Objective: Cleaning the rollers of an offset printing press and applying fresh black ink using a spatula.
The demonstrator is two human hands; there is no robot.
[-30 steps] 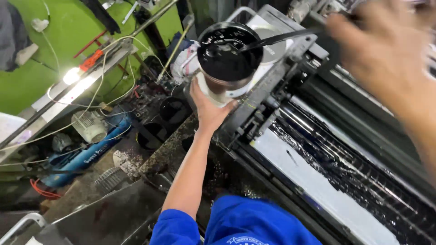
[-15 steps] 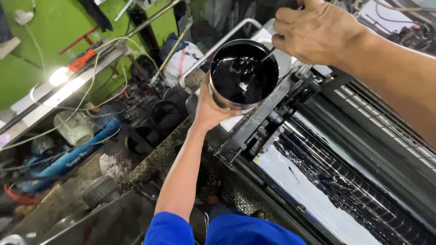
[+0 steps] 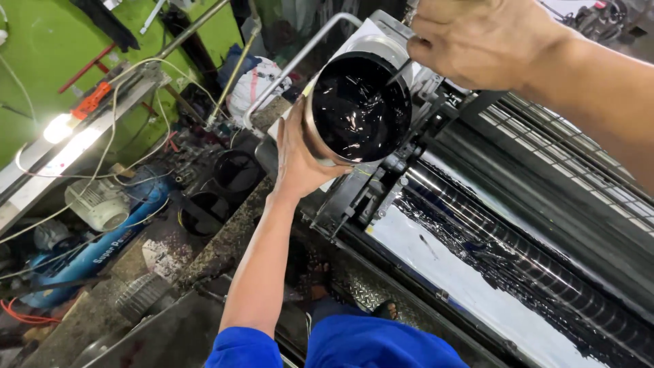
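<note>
The left hand [image 3: 300, 160] grips a can [image 3: 357, 109] of glossy black ink from its side, holding it up over the end of a printing press [image 3: 490, 225]. The right hand [image 3: 480, 41] is closed around a thin tool [image 3: 398, 71] dipping into the ink. Below lies an inked roller [image 3: 524, 266].

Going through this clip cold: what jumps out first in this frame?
A round can of glossy black ink, top centre, is cupped from below by the left hand. The right hand, top right, grips a thin tool dipped at the can's rim. Below and to the right, the ink-smeared rollers of a press run diagonally; a lit lamp glows at the far left.
</note>
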